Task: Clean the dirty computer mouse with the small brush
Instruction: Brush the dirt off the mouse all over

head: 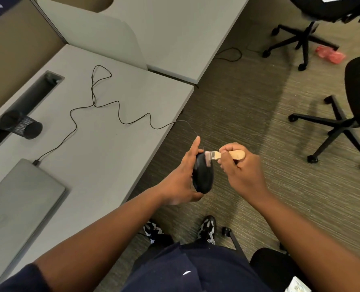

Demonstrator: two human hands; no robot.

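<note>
On the left side of the grey bench (103,144), a black mesh cup (25,127) is lying on its side next to a long dark cable slot (27,95); what is inside the cup cannot be seen. Near the person, a flat grey closed laptop (17,207) is resting on the smooth bench top, and a thin black cable (94,102) is running from its far corner in loose curves across the bench toward the hands. The left hand (181,178) is holding the mouse (203,177), a smooth, black, oval thing, in the air just past the right edge of the bench and above the striped carpet (248,114); its fingers are wrapping around the mouse, with the thumb under the near end. The right hand (242,167) is gripping the small brush (223,155) with fingers clenched around its pale wooden handle. The short bristles, next to a metal band, are touching the far end of the mouse. On the far right, two black swivel chairs are standing on the carpet, one (307,26) farther and one (351,114) nearer, and a crumpled red thing (330,53) is lying beside the farther one.
</note>
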